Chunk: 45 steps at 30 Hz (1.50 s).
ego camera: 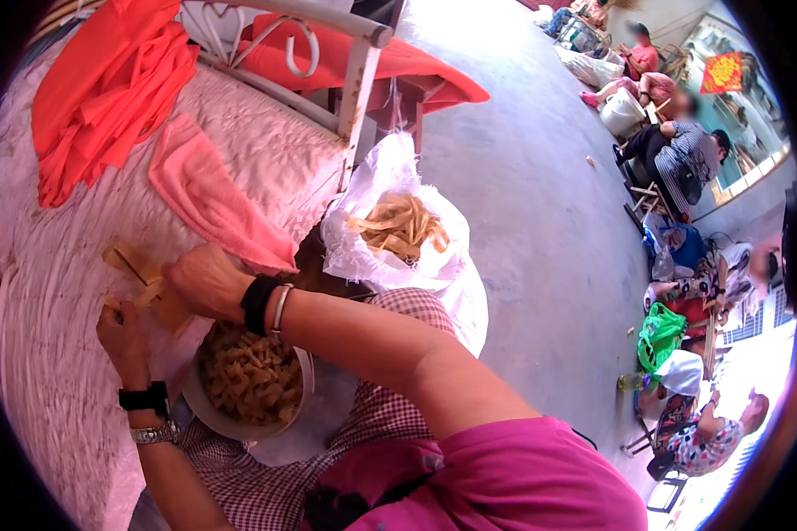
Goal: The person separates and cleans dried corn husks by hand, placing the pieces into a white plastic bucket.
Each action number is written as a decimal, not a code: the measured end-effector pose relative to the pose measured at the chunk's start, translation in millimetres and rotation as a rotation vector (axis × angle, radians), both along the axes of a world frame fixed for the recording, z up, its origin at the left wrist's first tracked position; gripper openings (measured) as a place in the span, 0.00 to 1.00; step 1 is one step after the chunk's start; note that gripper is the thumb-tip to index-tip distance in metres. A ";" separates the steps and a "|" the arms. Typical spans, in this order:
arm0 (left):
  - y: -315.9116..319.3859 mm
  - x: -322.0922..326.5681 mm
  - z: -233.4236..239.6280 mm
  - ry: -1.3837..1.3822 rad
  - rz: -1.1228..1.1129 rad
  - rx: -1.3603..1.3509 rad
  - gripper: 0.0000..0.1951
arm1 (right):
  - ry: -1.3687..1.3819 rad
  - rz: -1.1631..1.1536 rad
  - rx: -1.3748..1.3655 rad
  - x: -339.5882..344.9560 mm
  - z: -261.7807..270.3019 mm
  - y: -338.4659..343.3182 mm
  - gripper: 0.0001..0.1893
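On the quilted bed cover, a small wooden board (131, 263) with a dark slit or blade across it lies before me. A short pale-yellow strip (147, 293) crosses the board between my hands. My left hand (125, 335) pinches the strip's near end between thumb and fingers. Curled over the board's right side is my right hand (206, 282); its fingertips are turned away, so what they grip is hidden. Below my hands, between my knees, stands a white bucket (307, 391) holding many short cut pieces (249, 378) of the same yellowish material.
A white woven sack (461, 279) of long dried strips (402, 226) stands by my right knee. A pink towel (219, 192) and red cloth (113, 93) lie on the bed (33, 318), beside its metal rail (355, 99). Several seated people (681, 159) line the right side of the concrete floor (538, 219).
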<state>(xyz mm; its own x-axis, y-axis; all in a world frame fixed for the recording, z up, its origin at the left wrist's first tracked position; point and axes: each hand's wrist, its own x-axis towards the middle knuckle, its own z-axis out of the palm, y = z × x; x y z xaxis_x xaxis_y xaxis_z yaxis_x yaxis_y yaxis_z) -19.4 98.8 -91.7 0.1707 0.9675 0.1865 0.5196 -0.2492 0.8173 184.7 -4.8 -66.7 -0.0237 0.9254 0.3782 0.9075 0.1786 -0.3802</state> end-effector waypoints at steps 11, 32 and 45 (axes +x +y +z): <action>47.8 -37.3 -51.9 0.271 -0.057 0.412 0.16 | 0.023 -0.071 0.007 -0.5 -17.3 12.7 0.06; -87.7 26.0 45.7 -0.691 -0.579 -1.200 0.15 | 0.342 0.692 0.030 -80.1 20.1 -105.1 0.11; -98.3 25.2 89.6 -0.347 -0.696 -0.756 0.17 | 0.899 -0.004 0.389 -36.0 43.8 -75.5 0.08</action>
